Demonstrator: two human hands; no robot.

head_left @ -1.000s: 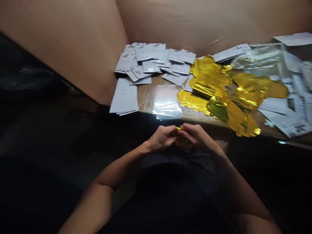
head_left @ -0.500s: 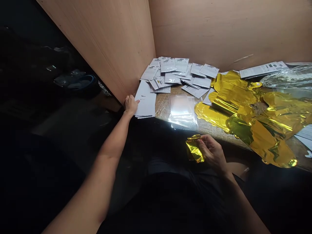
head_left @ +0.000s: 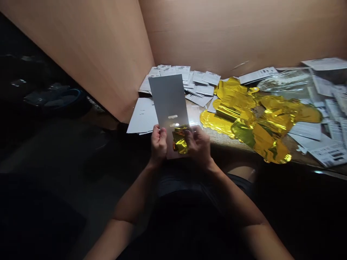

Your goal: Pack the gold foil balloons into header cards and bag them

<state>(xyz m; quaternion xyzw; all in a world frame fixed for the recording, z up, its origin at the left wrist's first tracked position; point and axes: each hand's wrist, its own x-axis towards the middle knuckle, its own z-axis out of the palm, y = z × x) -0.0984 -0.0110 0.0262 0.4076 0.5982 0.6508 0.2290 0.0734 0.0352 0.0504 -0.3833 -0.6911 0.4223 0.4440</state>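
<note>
A long white card (head_left: 169, 97) with slots punched in it stands raised in front of me. My left hand (head_left: 159, 144) grips its lower left edge, the thumb on the near face. In my right hand (head_left: 200, 146) is a folded gold foil balloon (head_left: 180, 141), pressed against the lower part of the card. Whether the right fingers also pinch the card's right edge I cannot tell. Just left of the raised card, a stack of similar white cards (head_left: 142, 117) lies on the table. Clear plastic sleeves (head_left: 193, 112) show partly behind the card and my right hand.
White printed packets (head_left: 200, 81) are heaped at the back corner. Unfolded gold foil balloons (head_left: 238, 108) spread over the table's right half, and more printed cards (head_left: 332, 153) lie farther right. Wooden panels (head_left: 108, 47) rise at the left and back.
My left hand has taken a card from the stack and brought it nearer, upright. My right hand has moved up and left, bringing the folded foil against the card. The view has shifted right.
</note>
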